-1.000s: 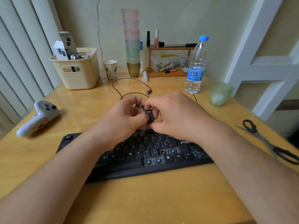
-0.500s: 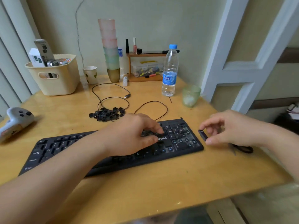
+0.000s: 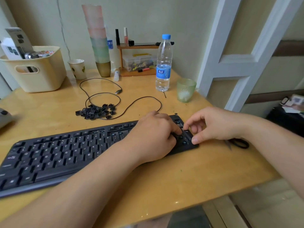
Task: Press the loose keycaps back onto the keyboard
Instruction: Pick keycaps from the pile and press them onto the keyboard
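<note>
The left hand rests on the right end of the keyboard, fingers curled down pressing among the keys. The right hand pinches a keycap at the keyboard's right edge; loose keycaps lie on the bench behind the keyboard.

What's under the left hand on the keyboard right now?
The left hand covers the keyboard just left of its number pad. Beside its fingertips, open sockets without caps show. Whether a keycap sits beneath the fingers cannot be seen; the hand hides it.
</note>
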A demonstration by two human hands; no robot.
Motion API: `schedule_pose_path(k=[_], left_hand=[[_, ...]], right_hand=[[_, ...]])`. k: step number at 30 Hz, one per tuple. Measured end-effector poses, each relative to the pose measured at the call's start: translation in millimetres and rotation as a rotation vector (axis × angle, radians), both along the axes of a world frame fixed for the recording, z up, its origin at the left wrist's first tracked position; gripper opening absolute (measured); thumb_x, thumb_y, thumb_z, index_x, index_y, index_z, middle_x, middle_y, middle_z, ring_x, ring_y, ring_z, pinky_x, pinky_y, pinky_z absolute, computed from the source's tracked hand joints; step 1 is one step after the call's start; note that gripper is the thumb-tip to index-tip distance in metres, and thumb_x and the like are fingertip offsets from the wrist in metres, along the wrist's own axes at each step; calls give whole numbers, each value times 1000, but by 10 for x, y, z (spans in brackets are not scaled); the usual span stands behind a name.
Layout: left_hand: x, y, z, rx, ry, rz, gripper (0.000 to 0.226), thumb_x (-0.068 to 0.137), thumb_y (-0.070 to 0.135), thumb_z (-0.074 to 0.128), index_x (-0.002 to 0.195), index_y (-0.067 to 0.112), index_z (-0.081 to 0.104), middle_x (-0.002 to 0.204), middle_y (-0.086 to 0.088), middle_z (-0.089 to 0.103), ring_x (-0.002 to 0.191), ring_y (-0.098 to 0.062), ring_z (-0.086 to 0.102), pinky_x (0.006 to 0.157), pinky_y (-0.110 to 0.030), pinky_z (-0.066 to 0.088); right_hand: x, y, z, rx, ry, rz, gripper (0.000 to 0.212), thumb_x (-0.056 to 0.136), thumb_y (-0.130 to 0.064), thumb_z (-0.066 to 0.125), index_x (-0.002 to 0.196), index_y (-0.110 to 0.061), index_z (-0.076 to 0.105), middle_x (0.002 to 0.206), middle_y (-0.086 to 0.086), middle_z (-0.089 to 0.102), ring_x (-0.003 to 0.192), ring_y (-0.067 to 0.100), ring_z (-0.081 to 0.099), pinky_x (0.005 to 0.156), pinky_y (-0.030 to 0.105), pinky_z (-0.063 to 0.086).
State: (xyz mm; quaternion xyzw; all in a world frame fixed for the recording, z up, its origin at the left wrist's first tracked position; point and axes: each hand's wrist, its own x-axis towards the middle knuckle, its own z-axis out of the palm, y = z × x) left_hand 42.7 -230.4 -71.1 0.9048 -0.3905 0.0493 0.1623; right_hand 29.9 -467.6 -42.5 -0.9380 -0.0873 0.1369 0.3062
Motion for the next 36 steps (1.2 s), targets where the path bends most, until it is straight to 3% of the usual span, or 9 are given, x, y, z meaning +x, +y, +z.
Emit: schedule_pose_path(k=[5, 12, 16, 25, 31, 36], left_hand=[[-47, 5, -47, 3, -8, -10, 46, 94, 31, 45, 135, 44, 63, 126, 10, 61, 117, -23, 46, 105, -43, 41], [-91, 0, -71, 31, -1, 4, 57, 89, 39, 33, 138, 46, 60, 120, 10, 58, 115, -23, 44, 106, -42, 39], [-216, -53, -74, 78, -40, -13, 61, 88, 45, 30, 146, 48, 49, 117, 9, 52, 117, -24, 41, 104, -41, 36], [-225, -80, -83, 143, -77, 11, 59, 92, 50, 26, 147, 53, 46, 112, 6, 48, 114, -25, 40, 103, -45, 35], [-203, -95, -59, 188, -77, 6, 48, 102, 49, 37, 148, 59, 39, 117, 8, 46, 120, -23, 37, 104, -43, 31], [-236, -87, -60, 231, -110, 18, 57, 93, 53, 22, 145, 58, 44, 111, 7, 43, 116, -24, 37, 104, -46, 31]], right_hand=[[52, 24, 42, -4, 77, 39, 37, 75, -15, 92, 105, -28, 75, 84, 4, 72, 75, 12, 62, 83, 45, 54], [69, -11, 19, 23, 102, 19, 36, 74, -10, 92, 104, -24, 77, 81, -2, 72, 73, 7, 63, 78, 31, 52], [84, 20, 26, -5, 105, 35, 36, 73, -7, 92, 101, -23, 76, 81, 1, 73, 72, 10, 63, 77, 34, 53], [148, 140, 69, -218, 73, 70, 38, 72, -10, 93, 95, -23, 67, 67, -8, 69, 64, 8, 63, 70, 33, 52], [243, 234, 148, -318, 143, 62, 38, 68, -10, 96, 92, -20, 67, 69, -8, 73, 63, 4, 65, 69, 29, 53], [239, 267, 142, -390, 116, 69, 32, 73, -17, 94, 87, -27, 67, 71, -12, 72, 62, -2, 64, 64, 21, 48]])
